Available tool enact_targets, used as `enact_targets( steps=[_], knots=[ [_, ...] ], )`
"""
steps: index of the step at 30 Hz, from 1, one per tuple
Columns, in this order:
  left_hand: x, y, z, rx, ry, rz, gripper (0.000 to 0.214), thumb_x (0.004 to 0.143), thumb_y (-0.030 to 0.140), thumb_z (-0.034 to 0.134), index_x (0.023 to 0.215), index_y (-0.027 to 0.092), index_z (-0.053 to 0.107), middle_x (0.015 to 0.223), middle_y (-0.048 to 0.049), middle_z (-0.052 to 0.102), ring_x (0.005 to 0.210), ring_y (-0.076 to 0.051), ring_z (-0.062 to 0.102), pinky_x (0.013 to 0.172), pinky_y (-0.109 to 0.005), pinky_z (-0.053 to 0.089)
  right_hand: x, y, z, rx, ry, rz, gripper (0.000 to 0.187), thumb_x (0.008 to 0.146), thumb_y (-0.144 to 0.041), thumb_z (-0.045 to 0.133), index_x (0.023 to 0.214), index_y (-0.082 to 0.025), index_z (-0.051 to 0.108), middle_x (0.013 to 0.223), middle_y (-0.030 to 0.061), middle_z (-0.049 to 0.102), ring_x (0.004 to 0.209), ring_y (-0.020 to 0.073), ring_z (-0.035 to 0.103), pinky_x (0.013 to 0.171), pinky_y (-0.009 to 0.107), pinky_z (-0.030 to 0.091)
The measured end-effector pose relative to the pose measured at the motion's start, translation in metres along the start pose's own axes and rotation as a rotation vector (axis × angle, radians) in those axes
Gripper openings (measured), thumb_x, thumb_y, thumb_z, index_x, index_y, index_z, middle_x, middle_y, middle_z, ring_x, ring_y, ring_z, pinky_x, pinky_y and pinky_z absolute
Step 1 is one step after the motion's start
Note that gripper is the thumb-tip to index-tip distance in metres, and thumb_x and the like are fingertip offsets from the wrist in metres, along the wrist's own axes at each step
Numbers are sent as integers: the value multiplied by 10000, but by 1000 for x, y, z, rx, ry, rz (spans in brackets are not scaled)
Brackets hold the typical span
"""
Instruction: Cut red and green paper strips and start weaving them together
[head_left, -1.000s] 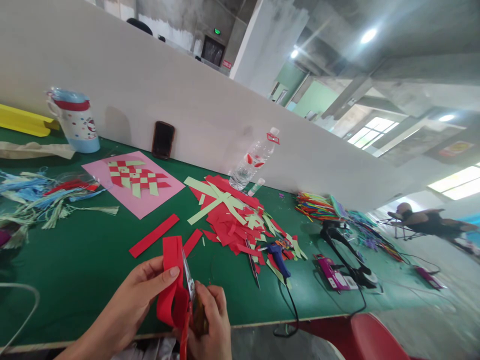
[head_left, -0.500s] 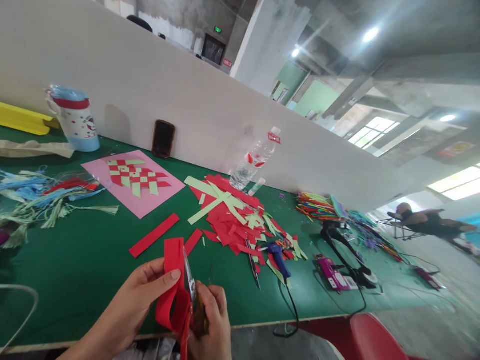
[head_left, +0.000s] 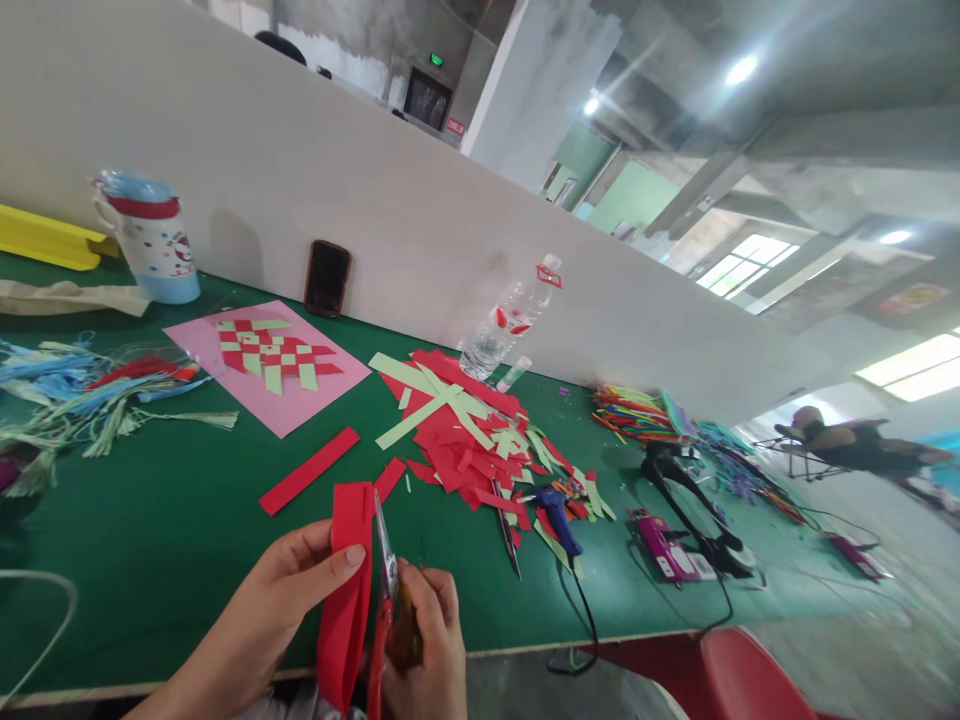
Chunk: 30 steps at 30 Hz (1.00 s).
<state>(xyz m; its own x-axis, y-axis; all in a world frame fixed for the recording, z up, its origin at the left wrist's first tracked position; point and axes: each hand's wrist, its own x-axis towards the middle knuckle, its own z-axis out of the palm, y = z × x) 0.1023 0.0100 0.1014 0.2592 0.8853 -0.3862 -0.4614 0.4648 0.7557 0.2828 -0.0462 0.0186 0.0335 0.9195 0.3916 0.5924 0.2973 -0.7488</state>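
My left hand point(head_left: 300, 575) pinches a folded red paper strip point(head_left: 346, 610) between thumb and fingers, above the table's near edge. The strip hangs down in long layers, its lower end running out of view. Held in my right hand point(head_left: 431, 635) is a pair of scissors point(head_left: 388, 570), the metal blades pointing up beside the strip's right edge. One handle is red; my fingers partly cover the rest. I cannot tell whether the blades touch the paper. Just beyond my hands lies a loose red strip point(head_left: 309, 472) on the green table point(head_left: 187, 540).
A pile of red and pale green paper scraps point(head_left: 450, 430) spreads ahead, with a blue glue gun point(head_left: 559, 520) beside it. A woven paper fish point(head_left: 274, 350) rests on pink paper point(head_left: 281, 420). Farther back stand a water bottle point(head_left: 506, 325), phone point(head_left: 328, 278) and cup point(head_left: 156, 240).
The scissors have shifted slightly right, away from the red strip's edge. The strip's looped lower part now hangs straighter and longer. Both hands have moved a little, keeping their grips.
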Motion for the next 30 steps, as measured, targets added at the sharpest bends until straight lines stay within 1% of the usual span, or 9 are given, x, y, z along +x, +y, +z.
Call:
enact_targets(
  steps=[4,6,10,15,18,23,26,30],
  knots=[
    [0,0,1,-6,28,-18,475,593,587,977,859,211,857,742,-44,789,723,-181,688,694,-267,589,1,-2,-2,13,-17,19,661,739,-103,731,1372,-283,678,1143,63,649,1042,239,743,852,287,644],
    [1,1,0,-9,43,-20,476,592,574,982,868,207,855,761,-49,797,731,-184,694,706,-271,591,0,-3,-3,19,-30,16,687,716,-118,749,1379,-280,672,1136,63,648,1013,243,743,851,292,642],
    [1,1,-2,-23,58,-30,469,587,571,984,858,213,850,762,-46,800,736,-194,706,728,-286,598,-1,-3,-3,14,-50,6,664,724,-168,763,1372,-284,676,1098,56,638,976,249,738,869,312,636],
    [2,-3,-4,7,16,-7,439,648,582,952,867,215,852,754,-48,795,708,-182,686,690,-276,586,1,-3,-3,47,-72,18,669,722,-159,750,1376,-277,677,1121,58,633,1002,242,731,861,294,631],
    [4,-11,-6,15,10,3,423,672,574,943,887,220,854,754,-43,792,721,-177,683,703,-271,586,2,-4,-3,73,-79,33,659,734,-155,754,1376,-283,678,1126,56,628,1008,234,724,875,292,627],
    [5,-25,-11,8,3,-12,439,687,571,935,939,221,852,764,-46,793,735,-191,699,713,-288,596,4,-7,-2,50,-78,64,646,747,-114,727,1371,-279,682,1119,52,633,1021,228,723,882,284,625],
    [3,-26,-10,13,0,-21,434,702,567,926,959,225,853,787,-50,800,747,-195,704,711,-286,596,4,-9,-2,39,-56,54,665,727,-80,730,1357,-289,689,1118,51,643,1025,228,728,890,279,620],
    [2,-22,-7,7,-4,-38,427,708,567,920,965,233,854,791,-47,799,724,-194,697,699,-296,600,3,-9,-1,8,-32,47,662,725,-57,737,1344,-289,698,1094,51,658,1003,235,733,893,298,626]
  ],
)
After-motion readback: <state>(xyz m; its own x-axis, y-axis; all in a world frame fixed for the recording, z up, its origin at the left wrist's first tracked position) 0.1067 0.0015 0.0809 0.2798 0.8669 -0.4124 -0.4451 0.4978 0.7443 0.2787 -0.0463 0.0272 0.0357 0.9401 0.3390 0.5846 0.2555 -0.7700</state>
